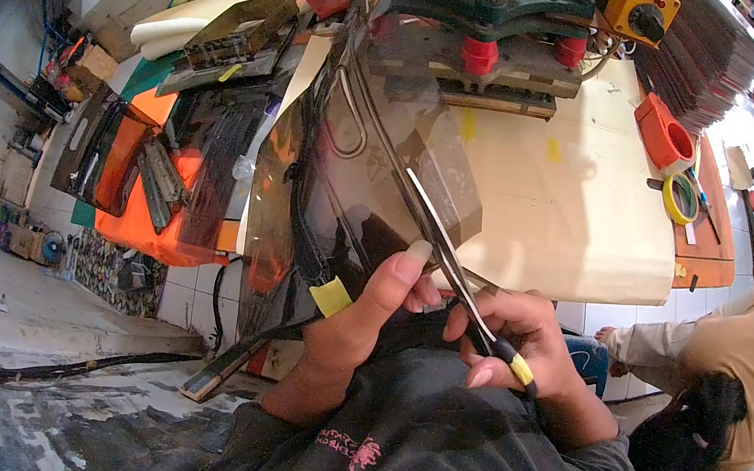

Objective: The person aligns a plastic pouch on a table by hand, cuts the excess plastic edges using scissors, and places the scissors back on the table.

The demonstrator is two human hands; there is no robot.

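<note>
A long dark strip (438, 234) with a pale edge runs down from the machine between my hands, over a smoky transparent sheet (431, 159). My left hand (382, 292) is closed, its thumb and fingers pinching the sheet's lower edge beside the strip. Fingers curled, my right hand (524, 347) holds the strip's lower end, where yellow tape (522, 369) is wrapped. Another piece of yellow tape (330, 297) sits on dark strips beside my left wrist. What lies under my left fingers is partly hidden.
A machine (487, 13) with yellow knobs stands at the table's back. Right of it are a red tape dispenser (662, 133) and a tape roll (680, 199). Orange material (168, 219) and dark pieces lie left. A person (750, 352) sits low at the right.
</note>
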